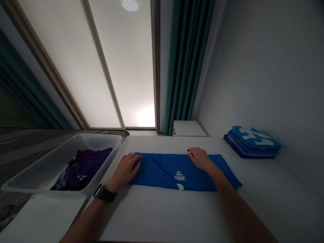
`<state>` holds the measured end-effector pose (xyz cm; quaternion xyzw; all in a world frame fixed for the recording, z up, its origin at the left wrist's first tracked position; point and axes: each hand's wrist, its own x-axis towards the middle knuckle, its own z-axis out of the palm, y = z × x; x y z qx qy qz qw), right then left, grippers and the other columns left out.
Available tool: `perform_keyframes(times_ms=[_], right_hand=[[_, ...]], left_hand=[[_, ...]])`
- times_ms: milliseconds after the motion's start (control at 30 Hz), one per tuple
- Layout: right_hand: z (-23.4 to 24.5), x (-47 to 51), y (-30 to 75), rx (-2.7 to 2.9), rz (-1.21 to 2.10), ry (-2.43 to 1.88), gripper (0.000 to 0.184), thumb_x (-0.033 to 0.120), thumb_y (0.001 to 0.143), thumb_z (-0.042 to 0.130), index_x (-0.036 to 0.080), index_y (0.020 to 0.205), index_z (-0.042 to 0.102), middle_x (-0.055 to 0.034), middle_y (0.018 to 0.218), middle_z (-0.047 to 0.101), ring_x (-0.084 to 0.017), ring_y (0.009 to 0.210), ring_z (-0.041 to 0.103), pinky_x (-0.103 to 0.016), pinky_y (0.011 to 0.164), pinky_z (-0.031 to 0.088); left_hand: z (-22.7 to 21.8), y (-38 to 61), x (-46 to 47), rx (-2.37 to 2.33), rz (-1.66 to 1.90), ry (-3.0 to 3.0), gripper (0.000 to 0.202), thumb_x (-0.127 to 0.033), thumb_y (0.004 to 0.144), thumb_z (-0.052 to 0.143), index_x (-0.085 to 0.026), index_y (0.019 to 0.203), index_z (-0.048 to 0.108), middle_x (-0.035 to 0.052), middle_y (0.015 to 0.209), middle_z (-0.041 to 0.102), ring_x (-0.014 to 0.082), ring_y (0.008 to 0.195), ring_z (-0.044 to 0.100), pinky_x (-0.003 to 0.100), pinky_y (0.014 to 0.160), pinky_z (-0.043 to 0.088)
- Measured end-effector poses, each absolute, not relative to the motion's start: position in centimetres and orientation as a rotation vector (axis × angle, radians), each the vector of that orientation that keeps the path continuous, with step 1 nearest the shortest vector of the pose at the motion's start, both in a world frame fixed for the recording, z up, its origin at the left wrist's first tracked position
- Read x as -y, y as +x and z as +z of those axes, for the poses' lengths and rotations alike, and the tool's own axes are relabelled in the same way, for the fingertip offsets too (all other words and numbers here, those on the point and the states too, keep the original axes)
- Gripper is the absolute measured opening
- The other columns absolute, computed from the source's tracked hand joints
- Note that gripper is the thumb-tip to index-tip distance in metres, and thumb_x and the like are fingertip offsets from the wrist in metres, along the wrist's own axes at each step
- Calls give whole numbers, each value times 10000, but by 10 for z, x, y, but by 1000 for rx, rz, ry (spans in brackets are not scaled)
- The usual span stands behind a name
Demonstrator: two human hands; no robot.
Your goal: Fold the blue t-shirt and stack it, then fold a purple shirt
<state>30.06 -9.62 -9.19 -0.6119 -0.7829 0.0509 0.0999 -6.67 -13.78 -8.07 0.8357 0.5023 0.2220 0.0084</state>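
Note:
A blue shirt [162, 170] with a white PEAK logo lies folded into a wide, low strip on the white table [162, 212]. My left hand [128, 168] rests at the shirt's left end, fingers spread and touching its far left corner; a dark watch is on that wrist. Toward the right part of the cloth, my right hand [199, 158] lies palm down over the far edge, its fingers stretched out. Neither hand visibly grips the fabric. The forearm on the right side crosses over the shirt's right end and hides a piece of it.
At the left stands a translucent plastic bin [101, 138] with crumpled purple clothing [83, 168] inside. A stack of folded blue and purple garments [253, 143] sits at the right, near the wall. Behind the table are a white cabinet [189, 128] and a teal curtain [188, 60].

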Motion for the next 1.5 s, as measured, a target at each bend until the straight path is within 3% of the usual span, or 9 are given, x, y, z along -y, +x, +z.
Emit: perform_keyframes(times_ms=[233, 500, 633, 767, 933, 1200, 1500], right_hand=[[-98, 99, 305, 2275, 126, -2009, 294, 337, 953, 380, 181, 1028, 618, -123, 1121, 649, -270, 1077, 545, -410, 906, 351], [-97, 98, 312, 2261, 263, -2039, 255, 379, 923, 446, 174, 994, 580, -119, 1014, 669, -274, 1025, 568, -409, 901, 339], [-95, 98, 316, 2320, 262, -2049, 198, 313, 926, 422, 187, 937, 575, -109, 987, 674, -278, 1001, 576, -417, 896, 330], [-93, 94, 326, 2283, 305, -1954, 214, 304, 981, 355, 201, 1047, 531, -79, 928, 693, -239, 890, 629, -354, 845, 354], [-96, 89, 328, 2161, 246, -1979, 225, 338, 992, 375, 204, 1124, 497, -92, 951, 703, -237, 854, 657, -287, 715, 377], [-107, 87, 320, 2198, 226, -2015, 225, 330, 979, 400, 196, 1108, 526, -95, 1012, 705, -251, 907, 660, -295, 726, 406], [-115, 86, 327, 2130, 307, -1965, 385, 328, 979, 358, 190, 1325, 458, -128, 1158, 675, -263, 1007, 649, -329, 816, 453]], left_hand=[[-62, -30, 105, -1461, 598, 2609, 316, -338, 943, 406, -209, 1120, 634, 78, 1053, 657, 249, 1012, 580, 417, 904, 434], [-96, -11, 87, -1492, 550, 2538, 318, -426, 941, 425, -226, 1048, 649, 62, 1026, 636, 250, 1006, 571, 431, 901, 422], [-100, -13, 89, -1491, 545, 2564, 261, -396, 931, 441, -212, 952, 625, 59, 983, 623, 249, 967, 564, 420, 869, 424], [-99, -15, 89, -1498, 600, 2579, 204, -330, 948, 406, -217, 918, 572, 47, 938, 636, 234, 934, 584, 393, 846, 421], [-104, -20, 85, -1580, 655, 2546, 230, -366, 974, 375, -227, 982, 558, 43, 935, 677, 228, 899, 629, 379, 839, 428], [-109, -24, 76, -1612, 575, 2623, 241, -322, 973, 384, -217, 993, 600, 58, 994, 687, 234, 931, 630, 366, 832, 443], [-109, -25, 72, -1723, 468, 2667, 232, -268, 965, 401, -210, 1019, 620, 66, 1020, 681, 235, 937, 629, 370, 835, 436]])
